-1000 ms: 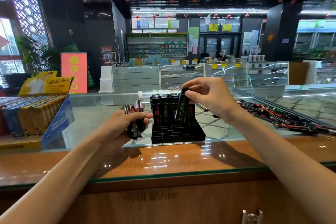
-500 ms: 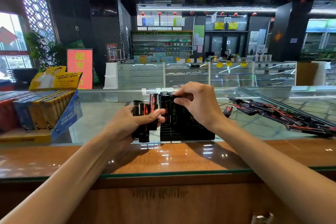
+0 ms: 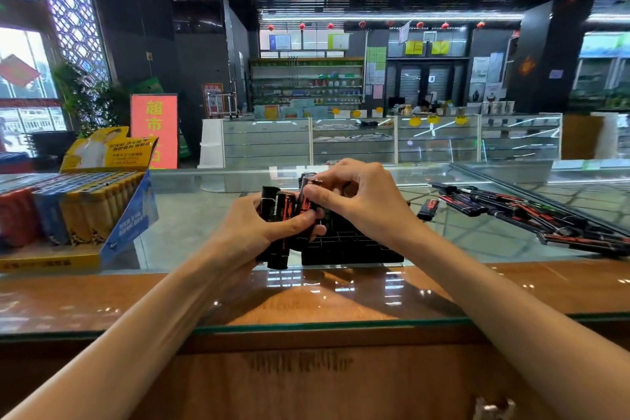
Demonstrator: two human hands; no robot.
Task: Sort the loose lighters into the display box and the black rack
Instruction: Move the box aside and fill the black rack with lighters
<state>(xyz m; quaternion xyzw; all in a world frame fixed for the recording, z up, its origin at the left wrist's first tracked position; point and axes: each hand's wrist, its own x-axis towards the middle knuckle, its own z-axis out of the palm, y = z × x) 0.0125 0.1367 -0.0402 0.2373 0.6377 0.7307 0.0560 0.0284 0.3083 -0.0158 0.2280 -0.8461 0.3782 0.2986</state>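
Head view, nearest first: we see both forearms reaching out over the wood-and-glass counter and meeting at its middle. Our left hand is curled round a small bundle of black lighters with red print, held upright, the thumb lying across their fronts. Touching that bundle from the right, our right hand pinches the top of one lighter between thumb and fingertips. This lighter stands upright against the others, and we cannot tell whether the left thumb also presses on it. Just right of the left grip and below the right hand sits the black rack. Its front cells show open, while its back rows are hidden by the right hand. A single lighter lies on the glass near the right wrist, on its outer side. Further right, well apart from the grip, a heap of loose lighters lies flat on the glass. Well to the left of the left hand stands the display box, tilted back, with rows of red, blue and yellow lighters under a yellow header card. Beyond the hands, glass cases line the shop floor.
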